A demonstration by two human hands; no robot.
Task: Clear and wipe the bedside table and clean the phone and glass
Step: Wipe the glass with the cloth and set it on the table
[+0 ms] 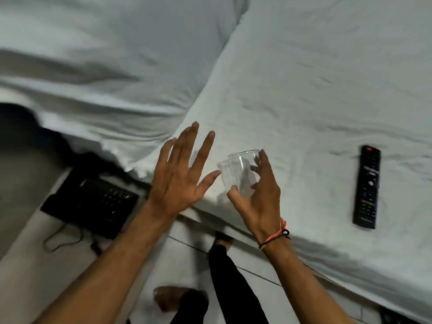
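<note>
Bed [304, 66] covered in a pale, creased sheet, filling most of the view; a pillow [93, 54] in the same pale fabric lies at its upper left, its edge overhanging the mattress side; black remote control [367, 187] lies flat on the sheet near the bed's right portion, buttons up, long axis roughly upright in view; light tiled floor [252, 274] below the bed edge; dark trouser legs [231, 288] and bare feet [169, 300] stand on the tiles beside the bed.
</note>
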